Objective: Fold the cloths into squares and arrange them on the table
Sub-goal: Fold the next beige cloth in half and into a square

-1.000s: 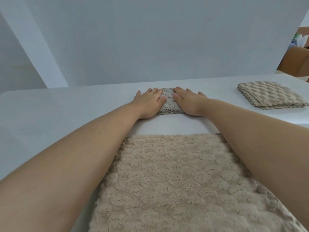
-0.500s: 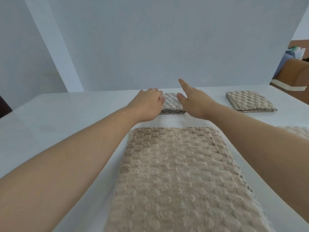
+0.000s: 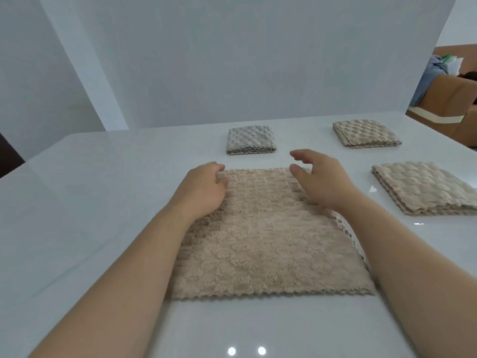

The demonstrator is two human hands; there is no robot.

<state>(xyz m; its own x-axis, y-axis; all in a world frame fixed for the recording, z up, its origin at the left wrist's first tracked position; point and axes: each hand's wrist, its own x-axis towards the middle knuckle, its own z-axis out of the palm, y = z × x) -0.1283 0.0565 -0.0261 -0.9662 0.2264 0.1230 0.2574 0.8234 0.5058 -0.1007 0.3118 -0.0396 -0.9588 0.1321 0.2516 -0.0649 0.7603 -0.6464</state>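
A large beige cloth [image 3: 265,244] lies flat and unfolded on the white table [image 3: 90,202] in front of me. My left hand [image 3: 204,187] sits at its far left corner with fingers curled down onto the edge; a pinch is not visible. Just above the far right corner, my right hand [image 3: 317,179] hovers with thumb and fingers apart, holding nothing. A folded grey cloth [image 3: 250,139] rests beyond the hands. Two folded beige squares lie to the right, one far [image 3: 365,133] and one near [image 3: 423,188].
A white wall panel stands right behind the table's far edge. A brown sofa [image 3: 454,104] with clothes on it is past the table's right corner. Bare tabletop stretches to the left of the beige cloth.
Both hands left the folded grey cloth and drew back to the far edge of the unfolded beige cloth. The view tilted, bringing the near folded square into sight.
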